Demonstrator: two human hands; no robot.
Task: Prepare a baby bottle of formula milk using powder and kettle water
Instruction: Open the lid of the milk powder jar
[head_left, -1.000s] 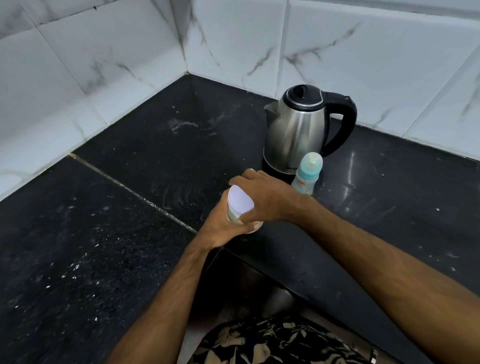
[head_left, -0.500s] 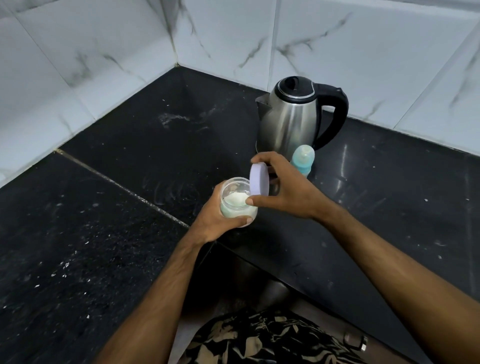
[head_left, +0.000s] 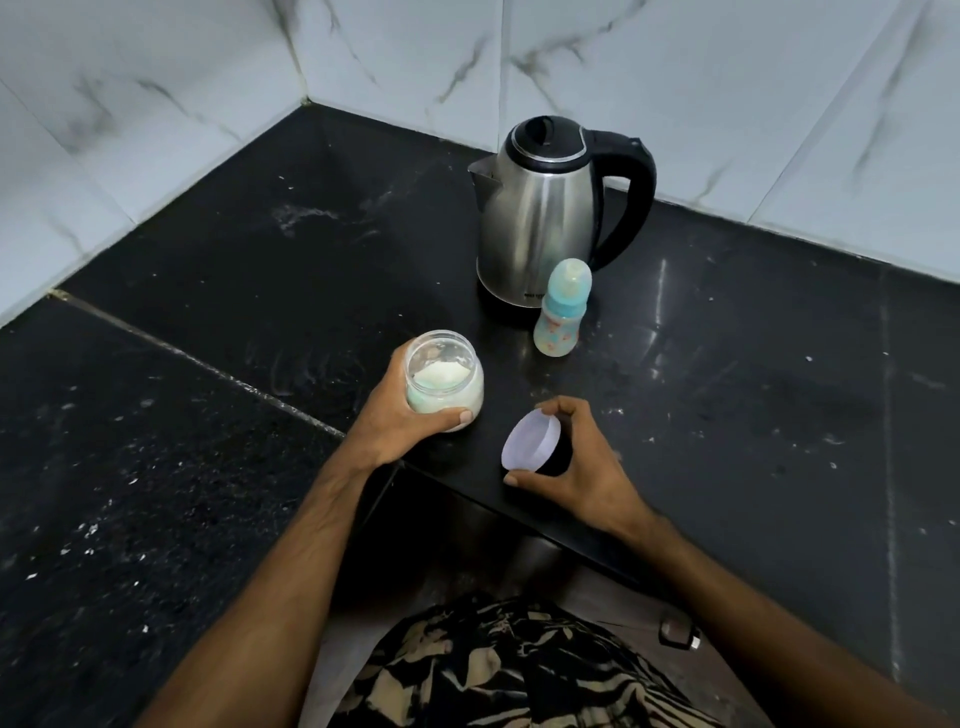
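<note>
My left hand (head_left: 400, 421) grips a clear jar (head_left: 444, 379) of white powder, now uncovered, at the counter's front corner. My right hand (head_left: 576, 467) holds the jar's white lid (head_left: 530, 441) tilted just above the counter, to the right of the jar. A small baby bottle (head_left: 562, 309) with a teal collar and clear cap stands upright behind them. Right behind the bottle stands a steel kettle (head_left: 540, 218) with a black lid and a black handle facing right.
The black stone counter (head_left: 234, 260) forms an inside corner, bounded by white marble wall tiles (head_left: 156, 104). Its front edge (head_left: 467, 499) runs close under my hands. A patterned garment (head_left: 519, 670) shows below.
My right hand took the lid off the jar and carried it down and to the right. The jar stays in my left hand, now uncovered.
</note>
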